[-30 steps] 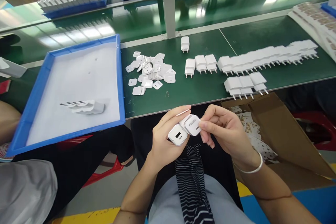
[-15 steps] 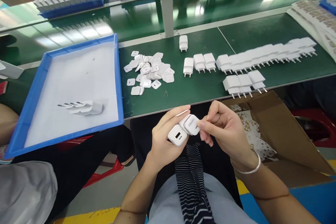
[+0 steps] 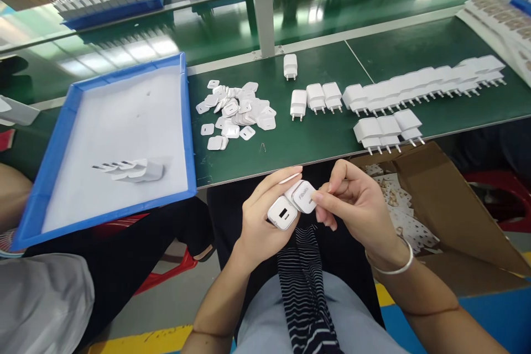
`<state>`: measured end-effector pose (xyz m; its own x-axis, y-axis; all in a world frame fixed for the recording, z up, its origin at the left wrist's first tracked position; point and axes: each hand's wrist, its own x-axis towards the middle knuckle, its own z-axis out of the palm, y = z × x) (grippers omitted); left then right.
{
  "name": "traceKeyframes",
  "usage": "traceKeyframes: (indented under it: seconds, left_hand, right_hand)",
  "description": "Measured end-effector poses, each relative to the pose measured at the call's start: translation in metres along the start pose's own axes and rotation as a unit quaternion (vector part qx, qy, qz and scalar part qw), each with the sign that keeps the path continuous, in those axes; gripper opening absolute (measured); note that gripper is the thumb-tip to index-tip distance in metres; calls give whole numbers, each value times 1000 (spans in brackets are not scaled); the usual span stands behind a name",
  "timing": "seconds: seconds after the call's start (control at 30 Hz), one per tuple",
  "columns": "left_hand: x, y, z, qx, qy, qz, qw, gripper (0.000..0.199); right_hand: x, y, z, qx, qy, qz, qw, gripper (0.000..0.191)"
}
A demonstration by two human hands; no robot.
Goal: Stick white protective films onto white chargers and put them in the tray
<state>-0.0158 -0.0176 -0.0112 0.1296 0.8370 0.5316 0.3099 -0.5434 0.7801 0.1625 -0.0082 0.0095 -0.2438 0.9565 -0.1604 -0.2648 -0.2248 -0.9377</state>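
The white cover plate (image 3: 303, 197) reads "Fibaks", slightly blurred

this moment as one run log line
left grip: holds two white chargers; right grip: touches lettered white cover at one charger's end; loose covers: mostly heaped on green bench; blue tray: left of heap

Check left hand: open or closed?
Closed: the left hand has its fingers curled around two white chargers.

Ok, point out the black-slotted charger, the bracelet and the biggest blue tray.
Charger (image 3: 282, 213): head view, on its slotted end face.
Bracelet (image 3: 400, 271): head view, on the lower part of its band.
Tray (image 3: 189, 133): head view, on its right-hand rim.
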Motion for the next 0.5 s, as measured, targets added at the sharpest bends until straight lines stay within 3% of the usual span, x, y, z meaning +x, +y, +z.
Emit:
traceKeyframes:
  seconds: [0.2,0.4,0.5]
  left_hand:
    - [0,1,3,-5,2,-3,1000,49]
    - [0,4,7,-29,20,-81,996,45]
    - [0,5,5,-61,1,-108,992,42]
  right_hand:
    - [2,-3,-1,-20,6,6,1000,37]
    - [6,12,-1,-49,26,-46,997,33]
    - [7,22,-5,-29,-30,-66,997,19]
